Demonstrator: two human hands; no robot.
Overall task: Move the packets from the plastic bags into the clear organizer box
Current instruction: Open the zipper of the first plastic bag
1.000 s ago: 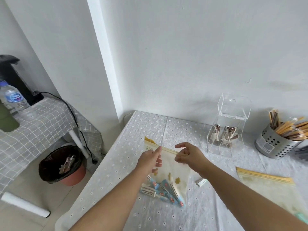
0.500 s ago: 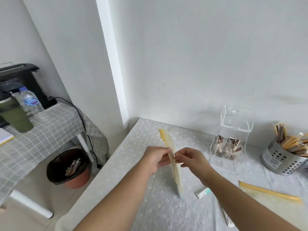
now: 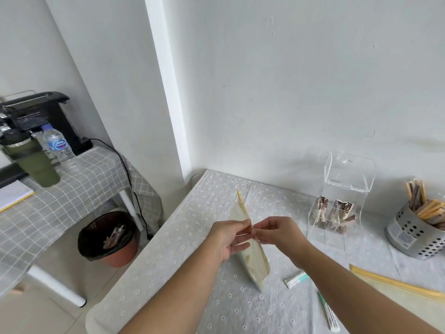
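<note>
Centre frame: L hand (image 3: 226, 239) & R hand (image 3: 277, 233) both pinch the top edge of a zip-lock plastic bag (image 3: 252, 256), one on each side of the opening, fingertips nearly touching. Both grips closed on the bag. Bag seen edge-on, held above the table (image 3: 168, 273), yellow zip strip running up toward upper centre, bottom corner hanging low. Contents not readable from this angle.

Lower centre-right on the table: one small white/teal packet (image 3: 295, 280) just beside the bag's bottom; a longer stick packet (image 3: 328, 314) further down. Second plastic bag (image 3: 395, 285) lies flat at lower right.

Right of centre, by the wall: clear organizer box (image 3: 337, 208), lid up, brown packets in its compartments. Far right: perforated metal holder (image 3: 409, 239) w/ sticks.

Lower left: trash bin (image 3: 108, 239) on the floor.
</note>
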